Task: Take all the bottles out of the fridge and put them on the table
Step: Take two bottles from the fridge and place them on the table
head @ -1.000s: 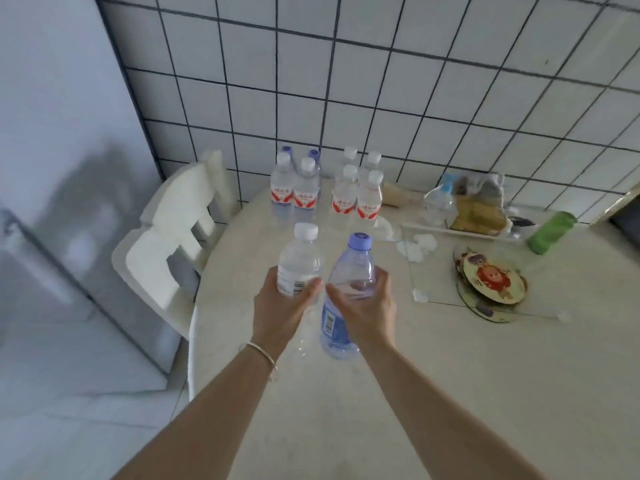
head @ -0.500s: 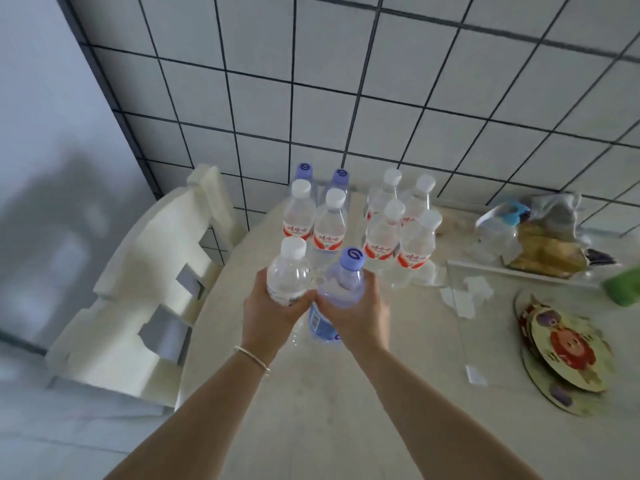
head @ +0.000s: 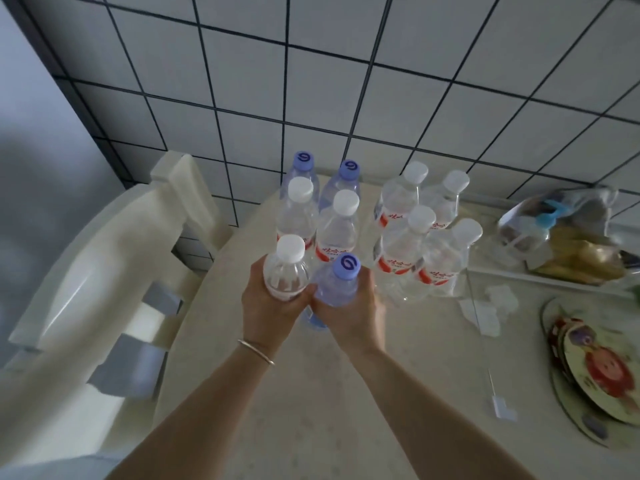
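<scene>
My left hand (head: 268, 315) grips a clear white-capped bottle (head: 285, 271) around its body. Right beside it, my right hand (head: 353, 311) grips a bluish purple-capped bottle (head: 337, 284). Both bottles stand upright and touch each other at the near end of a cluster of several water bottles (head: 412, 237) on the beige table (head: 346, 410). Whether their bases rest on the table is hidden by my hands. Two purple-capped bottles (head: 323, 174) stand at the back by the tiled wall. The fridge is out of view.
A white chair (head: 114, 271) stands against the table's left edge. On the right lie a plastic bag of items (head: 568, 240), paper scraps (head: 485, 306) and round cartoon-print plates (head: 602, 372). The tiled wall (head: 346, 81) backs the table.
Both hands have carried their bottles forward across the table to the front of the cluster. The view has moved closer and tilted down.
</scene>
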